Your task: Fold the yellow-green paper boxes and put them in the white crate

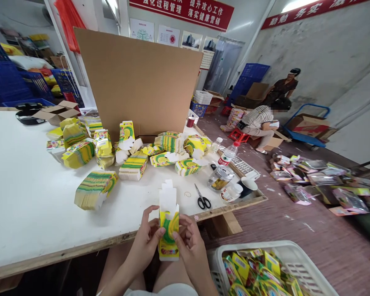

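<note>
A long white worktable (33, 197) fills this cluttered packing room, strewn with bundles of flat cartons (94, 189) in front of a tall cardboard sheet (138, 78), with scissors (202, 198) near its edge. Just off the near edge, above the lap, one small carton (168, 222) stands upright, white top flaps open, with the left hand (146, 242) and right hand (191, 246) each closed on a side, thumbs pressing the printed front. It looks feather-light, thin and easily creased, so I'd grip its folded side edges, not the loose flaps.
</note>
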The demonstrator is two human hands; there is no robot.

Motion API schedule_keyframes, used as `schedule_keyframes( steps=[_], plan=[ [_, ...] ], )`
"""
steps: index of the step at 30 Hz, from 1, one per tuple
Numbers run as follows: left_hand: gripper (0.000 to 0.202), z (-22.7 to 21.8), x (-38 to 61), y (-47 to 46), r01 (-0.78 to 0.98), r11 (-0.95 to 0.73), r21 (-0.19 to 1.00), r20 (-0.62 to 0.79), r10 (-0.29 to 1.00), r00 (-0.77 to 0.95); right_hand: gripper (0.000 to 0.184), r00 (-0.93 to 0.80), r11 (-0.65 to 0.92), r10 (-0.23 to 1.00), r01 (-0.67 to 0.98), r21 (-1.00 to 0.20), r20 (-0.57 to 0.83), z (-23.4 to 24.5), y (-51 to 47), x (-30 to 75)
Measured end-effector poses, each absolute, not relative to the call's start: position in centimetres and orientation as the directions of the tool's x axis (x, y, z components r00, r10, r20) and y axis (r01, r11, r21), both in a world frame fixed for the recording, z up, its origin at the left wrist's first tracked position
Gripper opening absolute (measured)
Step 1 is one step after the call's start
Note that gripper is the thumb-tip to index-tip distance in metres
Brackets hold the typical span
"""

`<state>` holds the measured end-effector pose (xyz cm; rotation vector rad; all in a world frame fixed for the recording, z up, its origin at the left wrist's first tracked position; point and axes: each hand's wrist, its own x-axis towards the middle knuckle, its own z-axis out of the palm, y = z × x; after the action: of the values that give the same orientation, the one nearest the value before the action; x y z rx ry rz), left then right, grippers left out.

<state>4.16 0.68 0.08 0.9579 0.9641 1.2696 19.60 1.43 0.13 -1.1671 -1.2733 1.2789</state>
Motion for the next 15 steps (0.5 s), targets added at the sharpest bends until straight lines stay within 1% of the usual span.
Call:
schedule_keyframes(
  steps=[1, 2, 3, 6, 8, 9, 10, 12, 13, 14, 15],
  plan=[
    [0.053, 0.3, 3.9, 0.4, -0.303, 0.067, 0.951, -0.034, 0.993, 0.113, 0.049, -0.123, 0.01, 0.992, -0.02, -1.0, 0.013, 0.4, 1.5, 19.9],
    [0.051, 0.6, 3.7, 0.3, -0.305, 0.082, 0.949, -0.03, 0.984, 0.174, 0.049, -0.157, 0.019, 0.987, -0.028, -0.999, 0.024, 0.8, 1.6, 20.2],
    [0.049, 0.8, 3.6, 0.1, -0.315, 0.103, 0.943, -0.029, 0.973, 0.229, 0.045, -0.194, 0.024, 0.981, -0.02, -1.0, 0.028, 1.1, 1.7, 20.6],
    [0.037, 1.1, 3.4, 0.0, -0.365, 0.146, 0.92, -0.011, 0.938, 0.348, 0.023, -0.277, 0.052, 0.96, 0.069, -0.996, 0.031, 1.8, 2.0, 21.5],
    [0.033, 1.1, 3.5, -0.2, -0.393, 0.154, 0.906, 0.009, 0.924, 0.383, 0.024, -0.29, 0.094, 0.956, 0.139, -0.986, 0.05, 2.0, 2.0, 21.8],
    [0.038, 1.0, 3.6, -0.3, -0.4, 0.164, 0.901, 0.005, 0.922, 0.388, 0.026, -0.283, 0.113, 0.957, 0.159, -0.981, 0.064, 2.0, 1.9, 21.9],
    [0.047, 0.8, 3.8, -0.4, -0.399, 0.18, 0.899, -0.01, 0.92, 0.391, 0.026, -0.268, 0.123, 0.961, 0.164, -0.979, 0.076, 1.9, 1.9, 21.9],
    [0.067, 0.5, 3.9, -0.5, -0.381, 0.203, 0.902, -0.04, 0.918, 0.394, 0.019, -0.199, 0.111, 0.976, 0.13, -0.985, 0.083, 1.7, 1.7, 22.0],
    [0.071, 0.3, 4.0, -0.5, -0.366, 0.201, 0.909, -0.044, 0.917, 0.395, 0.021, -0.151, 0.095, 0.985, 0.1, -0.99, 0.079, 1.6, 1.7, 22.1],
    [0.069, 0.2, 4.0, -0.4, -0.344, 0.18, 0.922, -0.035, 0.921, 0.388, 0.028, -0.103, 0.082, 0.992, 0.069, -0.994, 0.075, 1.6, 1.7, 22.2],
    [0.061, 0.0, 3.9, -0.3, -0.311, 0.143, 0.94, -0.021, 0.93, 0.367, 0.034, -0.064, 0.074, 0.995, 0.044, -0.996, 0.071, 1.7, 1.7, 22.4]
  ],
)
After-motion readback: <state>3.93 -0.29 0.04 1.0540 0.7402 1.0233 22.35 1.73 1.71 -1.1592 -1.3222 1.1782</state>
